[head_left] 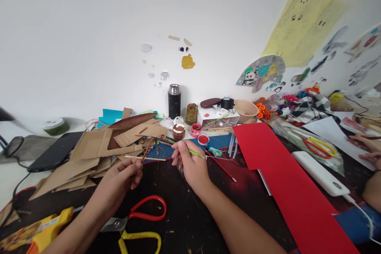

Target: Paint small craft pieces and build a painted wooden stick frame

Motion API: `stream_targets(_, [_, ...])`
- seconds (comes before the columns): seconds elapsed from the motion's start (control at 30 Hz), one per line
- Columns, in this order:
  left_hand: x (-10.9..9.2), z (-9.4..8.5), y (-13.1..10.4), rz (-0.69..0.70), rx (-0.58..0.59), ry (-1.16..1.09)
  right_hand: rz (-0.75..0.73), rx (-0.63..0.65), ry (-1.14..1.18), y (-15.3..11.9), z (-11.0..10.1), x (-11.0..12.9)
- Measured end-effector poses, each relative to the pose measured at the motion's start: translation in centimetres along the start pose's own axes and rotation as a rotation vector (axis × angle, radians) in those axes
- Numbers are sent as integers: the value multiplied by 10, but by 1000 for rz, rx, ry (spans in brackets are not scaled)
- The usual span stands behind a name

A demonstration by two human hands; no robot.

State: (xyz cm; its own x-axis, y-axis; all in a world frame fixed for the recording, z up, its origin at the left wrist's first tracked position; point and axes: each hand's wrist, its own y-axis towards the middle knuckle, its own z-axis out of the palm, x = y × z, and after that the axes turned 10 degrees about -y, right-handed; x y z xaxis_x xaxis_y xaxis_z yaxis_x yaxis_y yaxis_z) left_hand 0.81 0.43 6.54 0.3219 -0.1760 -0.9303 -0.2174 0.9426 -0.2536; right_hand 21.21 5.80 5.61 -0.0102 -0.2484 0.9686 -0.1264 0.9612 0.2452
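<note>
My left hand pinches a short brown stick, held at a slant between thumb and fingertips. A pale thin stick runs beside those fingertips; whether it is gripped too I cannot tell. My right hand is closed around a slim light-green rod, which looks like a paintbrush; its tip is hidden. Beyond the hands stand a jar of brown paint, a jar of pinkish-red paint and a red paint lid. Scissors with red and yellow handles lie between my forearms.
Cardboard pieces are heaped at left, near a yellow glue gun. A black flask stands by the wall. Red card and a white power strip lie at right. Another person's hand is at the far right.
</note>
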Motion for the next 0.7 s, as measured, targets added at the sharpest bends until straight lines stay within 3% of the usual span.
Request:
stream_targets(0.17, [0,-6,-1,158,-5,314,-24,10,-4,-3,1,1])
stream_targets(0.43, [6,-6,-15,578,30,767,59,33,21,-1,3,-1])
stream_targets(0.7, [6,-7,-17,878,108,914,97,25,45,1,3,0])
